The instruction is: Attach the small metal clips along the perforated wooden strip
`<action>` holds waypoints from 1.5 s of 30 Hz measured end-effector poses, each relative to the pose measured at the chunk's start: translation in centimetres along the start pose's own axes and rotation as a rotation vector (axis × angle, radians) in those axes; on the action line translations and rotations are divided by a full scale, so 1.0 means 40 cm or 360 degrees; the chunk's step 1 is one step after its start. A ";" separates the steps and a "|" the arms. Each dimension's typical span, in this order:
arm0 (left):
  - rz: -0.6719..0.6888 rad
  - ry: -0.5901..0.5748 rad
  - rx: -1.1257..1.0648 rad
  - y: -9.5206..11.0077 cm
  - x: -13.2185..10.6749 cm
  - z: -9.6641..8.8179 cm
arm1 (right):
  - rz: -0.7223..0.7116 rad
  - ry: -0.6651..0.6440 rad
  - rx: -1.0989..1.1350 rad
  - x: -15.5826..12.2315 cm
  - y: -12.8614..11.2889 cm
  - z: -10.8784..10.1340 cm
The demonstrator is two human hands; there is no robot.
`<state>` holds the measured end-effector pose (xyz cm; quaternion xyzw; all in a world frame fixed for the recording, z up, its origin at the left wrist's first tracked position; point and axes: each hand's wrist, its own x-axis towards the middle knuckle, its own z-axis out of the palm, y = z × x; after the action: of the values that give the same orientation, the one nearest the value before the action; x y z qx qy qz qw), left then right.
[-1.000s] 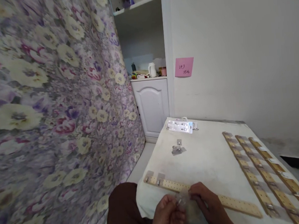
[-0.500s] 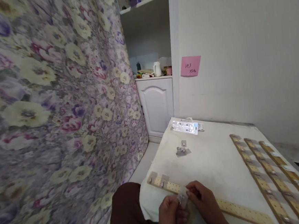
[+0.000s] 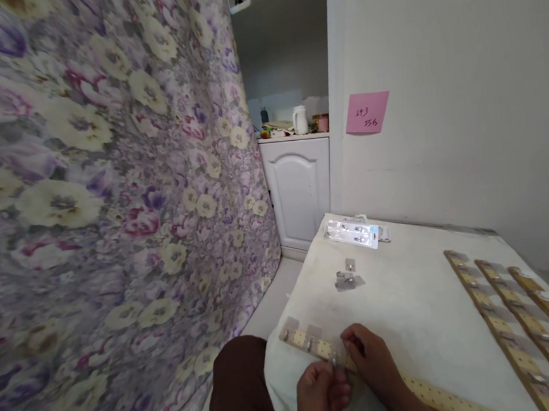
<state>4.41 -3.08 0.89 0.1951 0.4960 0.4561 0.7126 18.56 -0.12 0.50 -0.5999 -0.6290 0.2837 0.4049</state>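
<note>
My left hand [image 3: 320,392] is closed, with thumb and fingertips pinching the lower edge of a clear adhesive hook [image 3: 334,356]. This hook is over a pale wooden strip with holes [image 3: 426,391]; whether it touches the wood I cannot tell. My right hand [image 3: 370,354] is closed too, its thumb and forefinger at the hook's upper right edge. Further left on the strip are two more clear hooks, one at the end [image 3: 289,332] and one beside it [image 3: 310,340]. My hands and right forearm cover the strip's middle.
Loose clear hooks [image 3: 347,280] lie further back on the white-covered table [image 3: 405,296]. Behind them is a clear blister pack [image 3: 353,233]. Several wooden strips with hooks [image 3: 500,327] lie along the right side. A floral curtain [image 3: 113,212] hangs at left.
The hook in my fingers has come down from in front of the strip to over it. My head view has turned slightly left, so things sit further right.
</note>
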 end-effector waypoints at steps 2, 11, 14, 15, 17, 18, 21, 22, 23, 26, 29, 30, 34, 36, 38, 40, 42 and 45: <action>-0.0011 0.0027 -0.0002 -0.002 0.007 0.001 | -0.0009 0.0001 -0.0011 0.003 0.010 0.006; -0.0061 0.0148 0.0102 0.012 0.011 0.017 | 0.0053 0.0021 -0.0072 -0.002 -0.004 0.006; -0.0083 0.0172 0.0134 0.017 0.007 0.025 | 0.0092 0.0004 -0.0119 -0.006 -0.018 0.000; -0.0091 0.0180 0.0137 0.018 0.006 0.028 | 0.0099 0.0000 -0.0130 -0.007 -0.021 -0.002; -0.0103 0.0197 0.0149 0.020 0.003 0.033 | 0.0106 -0.0001 -0.0147 -0.008 -0.024 -0.003; -0.0102 0.0205 0.0162 0.021 0.002 0.035 | 0.0112 0.0002 -0.0155 -0.008 -0.024 -0.003; -0.0089 0.0217 0.0227 0.022 -0.001 0.040 | 0.0114 0.0016 -0.0165 -0.008 -0.022 -0.003; -0.0085 0.0218 0.0250 0.022 -0.001 0.041 | 0.0116 0.0023 -0.0165 -0.009 -0.020 -0.002; -0.0084 0.0218 0.0267 0.022 0.000 0.042 | 0.0123 0.0031 -0.0164 -0.009 -0.019 -0.002; -0.0091 0.0216 0.0284 0.020 0.004 0.041 | 0.0157 0.0035 -0.0154 -0.010 -0.016 -0.002; -0.0090 0.0201 0.0274 0.016 0.011 0.038 | 0.0161 0.0020 -0.0146 -0.010 -0.017 -0.004; -0.0090 0.0196 0.0273 0.015 0.013 0.037 | 0.0154 0.0016 -0.0145 -0.010 -0.018 -0.005; -0.0085 0.0200 0.0289 0.012 0.019 0.035 | 0.0145 0.0014 -0.0144 -0.012 -0.021 -0.006; -0.0078 0.0203 0.0296 0.012 0.021 0.034 | 0.0152 0.0023 -0.0135 -0.013 -0.020 -0.005; -0.0073 0.0195 0.0300 0.011 0.023 0.033 | 0.0146 0.0029 -0.0130 -0.013 -0.018 -0.003; -0.0067 0.0190 0.0316 0.010 0.025 0.033 | 0.0143 0.0029 -0.0129 -0.014 -0.016 -0.002; -0.0064 0.0193 0.0336 0.009 0.027 0.032 | 0.0150 0.0029 -0.0130 -0.016 -0.015 -0.001; -0.0058 0.0188 0.0350 0.008 0.028 0.032 | 0.0153 0.0030 -0.0136 -0.018 -0.019 -0.002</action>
<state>5.50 -1.76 1.10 0.2358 0.5875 0.3966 0.6648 18.19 -0.93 1.06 -0.6487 -0.6072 0.2701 0.3708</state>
